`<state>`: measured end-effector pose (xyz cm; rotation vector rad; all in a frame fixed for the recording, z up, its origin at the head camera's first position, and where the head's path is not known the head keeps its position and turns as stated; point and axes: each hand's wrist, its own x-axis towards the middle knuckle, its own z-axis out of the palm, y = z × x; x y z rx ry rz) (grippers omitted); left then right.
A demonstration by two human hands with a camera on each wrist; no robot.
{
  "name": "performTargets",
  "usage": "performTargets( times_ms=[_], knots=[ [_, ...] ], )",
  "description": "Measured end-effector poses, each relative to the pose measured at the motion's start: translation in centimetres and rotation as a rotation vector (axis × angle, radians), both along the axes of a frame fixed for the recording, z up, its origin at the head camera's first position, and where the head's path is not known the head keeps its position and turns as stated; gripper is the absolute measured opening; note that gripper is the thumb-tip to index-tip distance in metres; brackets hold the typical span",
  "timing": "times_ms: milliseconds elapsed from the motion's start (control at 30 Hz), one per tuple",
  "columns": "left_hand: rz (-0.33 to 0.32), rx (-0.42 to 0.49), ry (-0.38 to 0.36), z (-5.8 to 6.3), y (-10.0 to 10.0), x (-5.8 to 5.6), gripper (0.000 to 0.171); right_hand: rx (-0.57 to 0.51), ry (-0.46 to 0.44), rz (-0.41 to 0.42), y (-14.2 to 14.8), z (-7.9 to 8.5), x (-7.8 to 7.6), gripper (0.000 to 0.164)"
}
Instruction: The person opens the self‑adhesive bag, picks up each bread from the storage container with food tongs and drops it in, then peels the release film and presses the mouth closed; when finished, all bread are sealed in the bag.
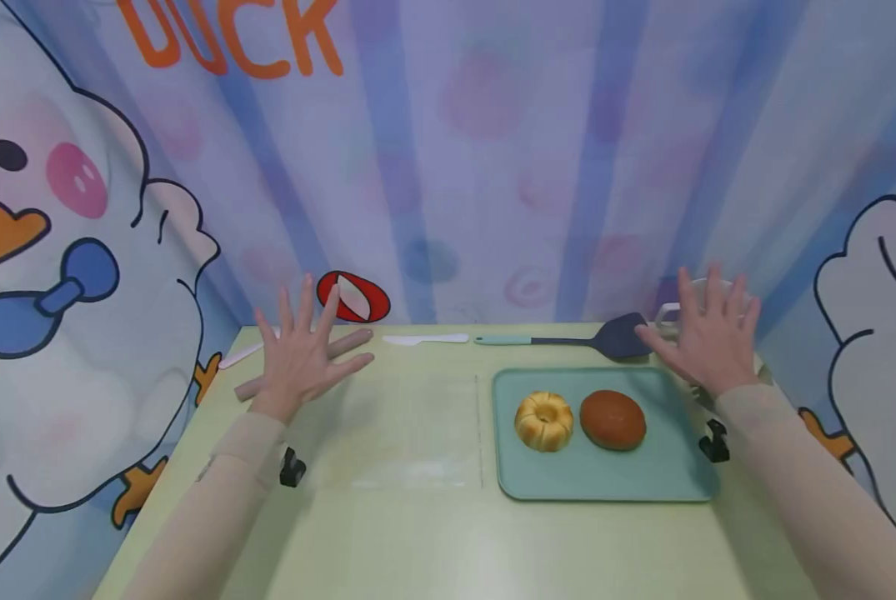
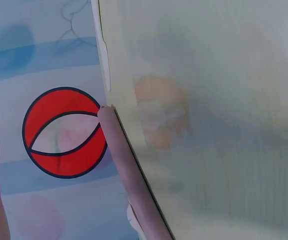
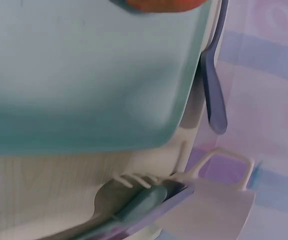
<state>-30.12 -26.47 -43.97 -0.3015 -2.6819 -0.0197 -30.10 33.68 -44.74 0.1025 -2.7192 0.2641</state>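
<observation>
My left hand (image 1: 295,358) is held over the back left of the table, its fingers spread and straight. Beneath it lies a mauve rod like a rolling pin (image 1: 350,342), partly hidden by the hand. The right hand (image 1: 713,337), also spread and holding nothing, hovers in front of a white mug (image 1: 668,313). Left of that hand is a dark spatula (image 1: 620,336) with a mint handle. A green tray (image 1: 605,483) bears a ring-shaped golden bread (image 1: 543,422) and a round brown bun (image 1: 613,420).
A white plastic knife (image 1: 425,339) lies along the back edge. Some pale utensil (image 1: 241,356) pokes out left of the left hand. Beside the tray, in the right wrist view, a fork (image 3: 111,195) lies among other utensils near the mug. A clear mat (image 1: 410,433) covers the table's middle.
</observation>
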Motion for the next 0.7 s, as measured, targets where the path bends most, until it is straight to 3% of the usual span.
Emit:
performTargets(
  times_ms=[200,400,700],
  knots=[
    [-0.048,0.024,-0.011,-0.1,0.9,1.5,0.111,-0.017,0.002,0.048,-1.0,0.4,1.1,0.106],
    [-0.16,0.126,-0.064,-1.2,2.4,3.5,0.1,-0.071,0.07,0.231,-3.6,0.1,2.5,0.098],
    [-0.35,0.144,-0.124,-2.9,5.8,5.8,0.087,-0.122,0.126,0.503,-9.8,-0.6,5.2,0.088]
  ],
)
